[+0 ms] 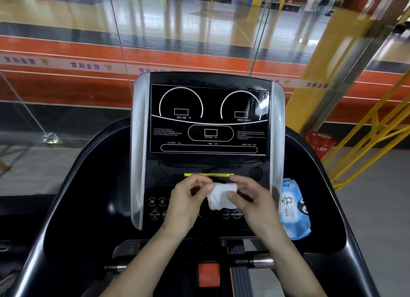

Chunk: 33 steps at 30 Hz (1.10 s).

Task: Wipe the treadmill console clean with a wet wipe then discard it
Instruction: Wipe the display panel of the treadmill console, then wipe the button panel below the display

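The fingers of the left hand [186, 202] pinch the left edge of the wet wipe [222, 195]; the fingers of the right hand [250, 199] pinch its right edge. The wipe (white, still partly folded) hangs between the two hands, held just in front of the lower button panel of the treadmill console [208, 119]. Whether it touches the panel cannot be determined.

Behind the hands, button legends read "INCLINE", "RESET" and "PROGRAM". A yellow strip [208, 175] directly above the hands reads "STAY HEALTHY" (its left portion is not legible). The black display above carries "INCLINE %", "SPEED km/h", "DISTANCE km", "CALORIES kcal", "TIME min" and "HEART RATE bpm"; the small text blocks are too fine to read.

A blue wipe pack [294, 210] with a penguin graphic lies in the right-hand console tray. A red safety key [208, 274] sits below the console, between the forearms.
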Each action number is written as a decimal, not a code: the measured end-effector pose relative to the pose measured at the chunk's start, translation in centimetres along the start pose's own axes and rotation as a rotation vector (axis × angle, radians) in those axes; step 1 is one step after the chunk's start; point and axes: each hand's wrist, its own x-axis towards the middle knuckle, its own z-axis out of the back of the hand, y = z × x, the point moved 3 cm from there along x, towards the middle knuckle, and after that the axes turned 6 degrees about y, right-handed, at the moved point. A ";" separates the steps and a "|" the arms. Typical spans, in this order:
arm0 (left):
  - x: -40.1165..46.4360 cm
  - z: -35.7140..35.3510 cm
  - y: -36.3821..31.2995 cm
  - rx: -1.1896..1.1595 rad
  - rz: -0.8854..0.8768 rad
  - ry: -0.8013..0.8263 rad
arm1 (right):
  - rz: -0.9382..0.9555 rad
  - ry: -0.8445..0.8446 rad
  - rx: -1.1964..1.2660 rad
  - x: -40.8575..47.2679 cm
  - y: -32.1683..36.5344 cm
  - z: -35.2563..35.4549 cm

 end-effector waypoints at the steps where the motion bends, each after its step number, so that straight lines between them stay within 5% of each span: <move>1: -0.2 0.1 0.1 0.034 0.005 0.034 | 0.015 -0.009 -0.059 -0.2 -0.1 -0.2; 10: -1.4 0.7 0.2 0.384 -0.121 0.117 | 0.111 -0.146 -0.300 -2.5 -0.3 -1.1; 20: -2.6 -1.2 1.8 0.229 -0.044 0.402 | -0.202 0.032 0.258 -6.5 -3.7 -1.3; 26: -2.7 -3.2 2.7 0.244 -0.055 0.409 | -0.255 0.082 0.450 -7.5 -5.5 0.2; 33: -2.1 -4.7 3.4 0.867 -0.355 0.219 | -0.460 -0.289 0.646 -6.1 -7.9 5.6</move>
